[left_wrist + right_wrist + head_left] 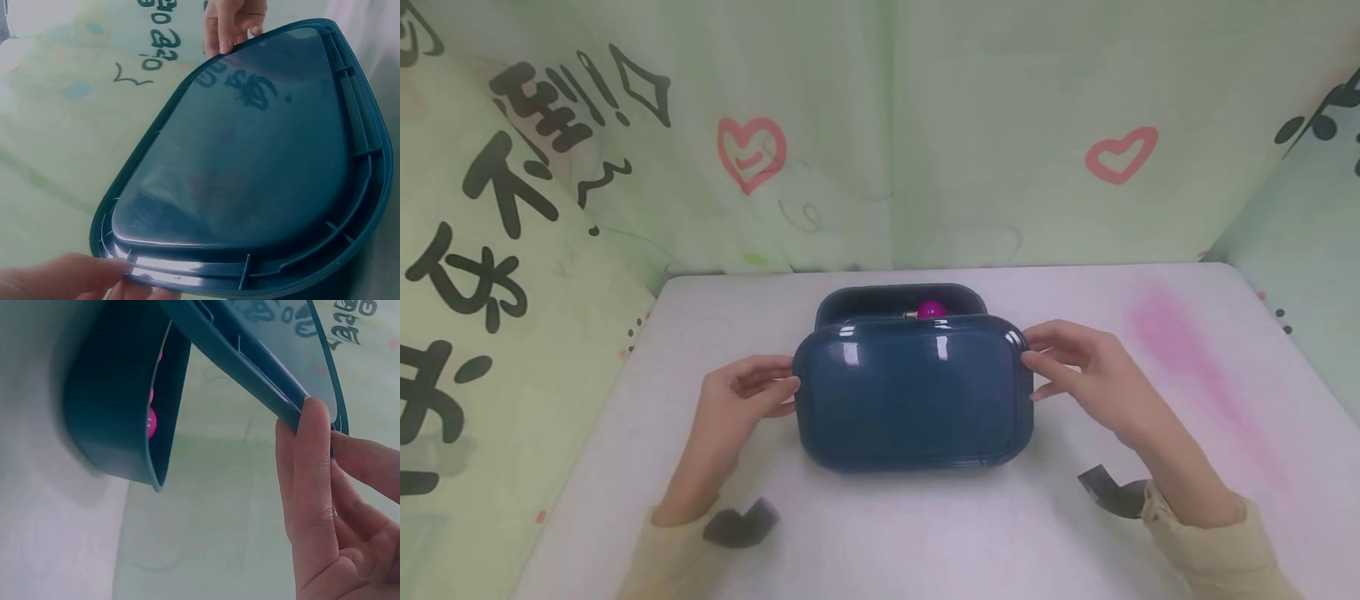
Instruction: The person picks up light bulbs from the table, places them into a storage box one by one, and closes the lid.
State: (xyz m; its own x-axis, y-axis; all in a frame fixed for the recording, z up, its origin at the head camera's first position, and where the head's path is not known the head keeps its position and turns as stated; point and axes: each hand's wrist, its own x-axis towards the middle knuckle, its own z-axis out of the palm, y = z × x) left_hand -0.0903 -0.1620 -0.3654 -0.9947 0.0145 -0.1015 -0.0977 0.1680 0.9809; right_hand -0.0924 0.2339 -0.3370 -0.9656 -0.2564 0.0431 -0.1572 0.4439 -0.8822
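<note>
Hiding most of the box (901,302) — lid (912,392) shows only a pink ball (932,311).

My head camera looks forward and down over the white desk (925,533). Both wrist cameras sit close, each facing the glossy dark-blue plastic lid (912,392) from opposite ends, which all three views share.

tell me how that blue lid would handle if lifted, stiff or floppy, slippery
Probably stiff: the lid keeps its flat shape held only at its ends by the left hand and right hand. Its glossy top may be slippery. Likely light, given the fingertip hold.
</note>
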